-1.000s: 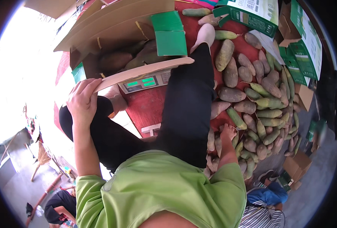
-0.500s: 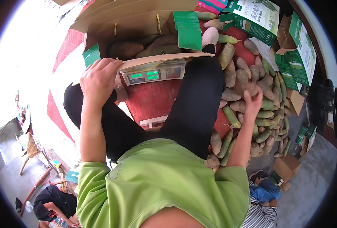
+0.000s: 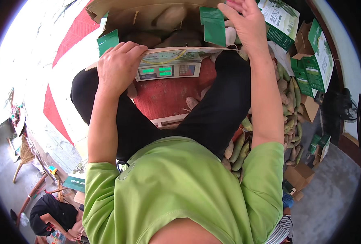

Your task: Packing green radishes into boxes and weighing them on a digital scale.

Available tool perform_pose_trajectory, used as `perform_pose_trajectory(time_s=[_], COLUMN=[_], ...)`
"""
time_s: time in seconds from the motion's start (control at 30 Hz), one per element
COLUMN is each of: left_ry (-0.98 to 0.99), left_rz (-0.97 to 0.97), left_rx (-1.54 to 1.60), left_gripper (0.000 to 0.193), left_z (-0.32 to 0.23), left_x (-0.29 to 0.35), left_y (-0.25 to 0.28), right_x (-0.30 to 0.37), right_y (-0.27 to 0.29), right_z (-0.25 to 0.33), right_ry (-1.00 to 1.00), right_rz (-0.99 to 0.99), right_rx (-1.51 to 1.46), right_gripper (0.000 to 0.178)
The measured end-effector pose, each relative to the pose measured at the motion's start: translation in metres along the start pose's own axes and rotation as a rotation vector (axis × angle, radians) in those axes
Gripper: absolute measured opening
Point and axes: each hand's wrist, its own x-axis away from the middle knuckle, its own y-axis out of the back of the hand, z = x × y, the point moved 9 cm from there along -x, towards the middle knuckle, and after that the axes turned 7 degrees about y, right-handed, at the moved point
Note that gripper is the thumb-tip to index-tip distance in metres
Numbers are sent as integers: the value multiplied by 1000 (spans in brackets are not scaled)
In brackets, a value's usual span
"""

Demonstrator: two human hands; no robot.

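Note:
My left hand (image 3: 121, 61) is closed over the left end of the near flap of an open cardboard box (image 3: 170, 55). Its thumb side rests along the flap's edge. Beyond the box's right green side flap (image 3: 213, 27), my right hand (image 3: 247, 28) is raised with its fingers apart, seemingly holding nothing; the fingertips are partly cut off by the top edge. Inside the box, a pale brown root vegetable (image 3: 170, 18) shows against the far wall. Darker root vegetables (image 3: 182, 39) lie in shadow below it. A scale with a green-lit display (image 3: 168, 72) sits under the near flap.
A heap of brown and green elongated root vegetables (image 3: 292, 101) spreads at my right. Green-and-white cartons (image 3: 314, 53) stand beyond it. Between my legs are a red woven sheet (image 3: 164, 97) and a loose root vegetable (image 3: 192, 102). Another person (image 3: 56, 215) sits at lower left.
My right hand has moved from the heap up to the box's right side, and its fingers have opened. A pale brown root vegetable now shows in the box. My left hand keeps the flap.

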Motion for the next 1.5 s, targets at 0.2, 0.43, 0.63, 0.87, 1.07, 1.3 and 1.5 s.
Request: perform_pose_trajectory(time_s=[0.2,0.43,0.63,0.87,1.07,1.3,1.5], left_ry=[-135,-334,-526,-519,-268,-396,-160], left_rz=[-227,-251,-263,-454,-5,-292,-287], left_rx=[120,364,673,711,807,795,715], left_gripper=[20,24,17,31,23,17,17], left_z=[-17,-87,-154,-161,-155,-172,-168], left_x=[1,33,74,81,66,71,65], left_y=[26,95,169,186,176,168,170], right_x=[27,57,52,53,56,53,50], right_y=[28,40,24,23,22,25,16], right_z=[-58,-84,-85,-91,-96,-82,-109], right_ry=[-165,-265,-254,-317,-379,-390,-325], right_rz=[-107,-214,-127,-111,-121,-94,-141], right_rx=[-145,-120,-305,-247,-234,-250,-157], right_gripper=[38,33,31,25,24,25,23])
